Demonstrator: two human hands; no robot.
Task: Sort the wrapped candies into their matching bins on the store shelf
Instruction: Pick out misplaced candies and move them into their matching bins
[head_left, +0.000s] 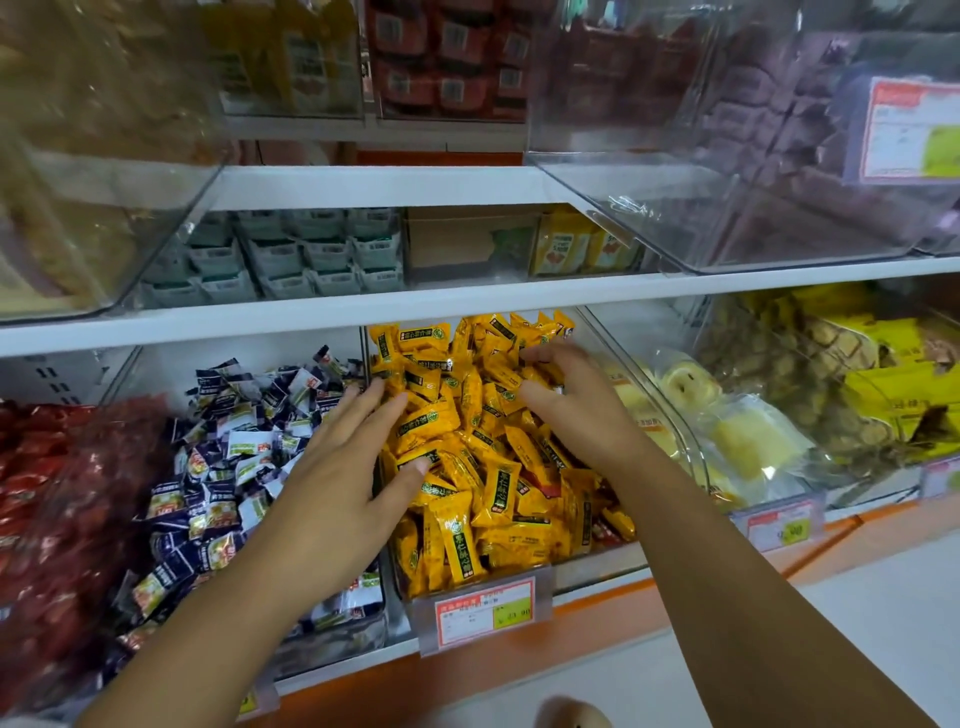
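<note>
Both forearms are reaching in from the near edge toward the middle bin on the lowest shelf, and both hands are working over the heap of yellow wrapped candies. On the left, the left hand is lying flat with its fingers fanned wide, its grip spread open and holding nothing, straddling the clear divider between the yellow bin and the bin of navy-and-white candies. Further in and to the right, the right hand is curling loosely over the far part of the yellow pile; whether its fingers are pinching a piece underneath cannot be told. The yellow heap is standing level with the bin's front lip, just above the price tag, so a sweeping motion is likely to push pieces over the front and onto the floor. Because the left hand is bridging two bins, dragging it sideways is liable to carry yellow pieces into the navy pile, or navy ones back, undoing the sort. A few red-orange wrappers are showing among the yellow near the middle right; these may be strays and are easy to bury while the pile is being stirred. To the far left the red candies are sitting close to the navy ones, where mixing is also possible. The slippery wrappers are apt to slide away from an open palm.
</note>
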